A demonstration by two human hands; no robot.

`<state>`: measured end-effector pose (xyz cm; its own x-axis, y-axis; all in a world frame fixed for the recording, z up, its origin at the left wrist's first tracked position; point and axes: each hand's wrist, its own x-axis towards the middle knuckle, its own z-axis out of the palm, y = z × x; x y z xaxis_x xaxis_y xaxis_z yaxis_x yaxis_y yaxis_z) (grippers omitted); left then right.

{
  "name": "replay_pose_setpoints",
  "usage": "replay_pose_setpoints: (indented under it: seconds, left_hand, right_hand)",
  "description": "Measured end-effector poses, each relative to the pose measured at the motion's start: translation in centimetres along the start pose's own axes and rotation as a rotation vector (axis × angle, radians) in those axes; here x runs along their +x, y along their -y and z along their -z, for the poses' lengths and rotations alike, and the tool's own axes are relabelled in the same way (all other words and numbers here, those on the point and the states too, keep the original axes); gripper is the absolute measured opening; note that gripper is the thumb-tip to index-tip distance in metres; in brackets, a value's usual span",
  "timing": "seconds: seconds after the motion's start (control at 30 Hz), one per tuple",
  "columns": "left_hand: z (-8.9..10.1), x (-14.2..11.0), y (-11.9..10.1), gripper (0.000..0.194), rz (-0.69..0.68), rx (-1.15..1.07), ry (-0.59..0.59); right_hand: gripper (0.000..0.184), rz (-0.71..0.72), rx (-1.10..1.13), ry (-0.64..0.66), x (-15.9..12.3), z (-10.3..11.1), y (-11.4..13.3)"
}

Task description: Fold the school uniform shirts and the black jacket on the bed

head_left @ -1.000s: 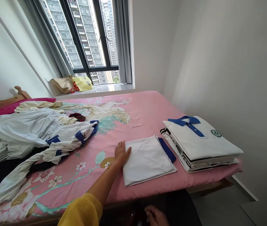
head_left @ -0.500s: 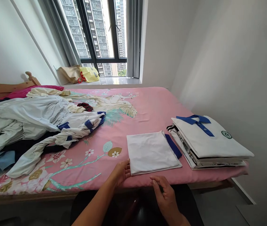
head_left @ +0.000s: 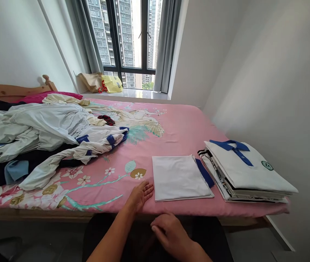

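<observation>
On my feed, the pink floral bedsheet (head_left: 177, 123) stretched toward a tall window (head_left: 129, 43), with a heap of clothes (head_left: 35, 138) on the left and a stack of folded polo shirts (head_left: 245, 171) on the right. A folded white garment (head_left: 181, 178) lay between them. My left hand (head_left: 140, 196) rested open just beside it, holding nothing. My right hand (head_left: 170, 233) hung loosely curled below the bed's edge, apparently empty.

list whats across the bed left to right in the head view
clothes heap → left hand → folded white garment → folded polo stack
</observation>
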<state>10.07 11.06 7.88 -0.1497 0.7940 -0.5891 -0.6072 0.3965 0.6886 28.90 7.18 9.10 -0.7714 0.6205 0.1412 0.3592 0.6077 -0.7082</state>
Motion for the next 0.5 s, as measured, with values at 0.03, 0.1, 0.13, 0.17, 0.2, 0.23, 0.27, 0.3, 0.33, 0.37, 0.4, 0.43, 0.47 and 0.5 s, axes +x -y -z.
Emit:
replay_pose_setpoints:
  seconds: [0.03, 0.1, 0.13, 0.17, 0.2, 0.23, 0.27, 0.3, 0.33, 0.37, 0.4, 0.43, 0.47, 0.5]
  left_hand:
    - [0.0, 0.1, -0.1, 0.028, 0.001, 0.032, 0.015]
    - [-0.3, 0.4, -0.2, 0.026, -0.012, 0.126, 0.073]
    - [-0.5, 0.5, -0.2, 0.027, -0.020, 0.179, 0.110]
    - [-0.8, 0.6, -0.3, 0.028, -0.029, 0.236, 0.146]
    - [-1.1, 0.6, -0.3, 0.030, -0.035, 0.291, 0.174]
    - [-1.3, 0.6, -0.3, 0.032, -0.036, 0.333, 0.189]
    - [-1.5, 0.7, -0.3, 0.033, -0.032, 0.355, 0.190]
    - [-1.8, 0.7, -0.2, 0.032, -0.029, 0.355, 0.180]
    - [-2.0, 0.8, -0.1, 0.031, -0.032, 0.357, 0.169]
    - [-2.2, 0.9, 0.1, 0.030, -0.039, 0.355, 0.157]
    - [-2.4, 0.9, 0.3, 0.028, -0.053, 0.349, 0.148]
    - [-2.5, 1.0, 0.6, 0.026, -0.064, 0.331, 0.139]
    - [-2.6, 1.0, 1.0, 0.026, -0.070, 0.295, 0.128]
    - [-2.7, 1.1, 1.4, 0.026, -0.066, 0.246, 0.115]
  right_hand:
    - [0.022, -0.044, 0.035, -0.051, 0.1, 0.7, 0.1]
    - [0.024, -0.108, 0.068, -0.162, 1.4, 2.8, -0.2]
    - [0.024, -0.112, 0.065, -0.210, 2.6, 4.0, -0.7]
    - [0.024, -0.106, 0.049, -0.248, 3.9, 5.1, -1.3]
    - [0.024, -0.093, 0.018, -0.271, 5.5, 6.2, -2.0]
    - [0.024, -0.084, -0.026, -0.275, 7.2, 7.1, -2.8]
    - [0.026, -0.083, -0.085, -0.250, 9.1, 7.8, -3.6]
    - [0.029, -0.093, -0.151, -0.198, 10.9, 8.3, -4.5]
    - [0.035, -0.110, -0.212, -0.133, 12.7, 8.6, -5.4]
    - [0.042, -0.128, -0.263, -0.064, 14.5, 8.7, -6.2]
    - [0.049, -0.147, -0.300, 0.000, 16.2, 8.7, -6.9]
    - [0.056, -0.165, -0.321, 0.053, 17.7, 8.6, -7.6]
    - [0.061, -0.179, -0.330, 0.098, 19.1, 8.4, -8.2]
    - [0.066, -0.193, -0.334, 0.136, 20.4, 8.3, -8.8]
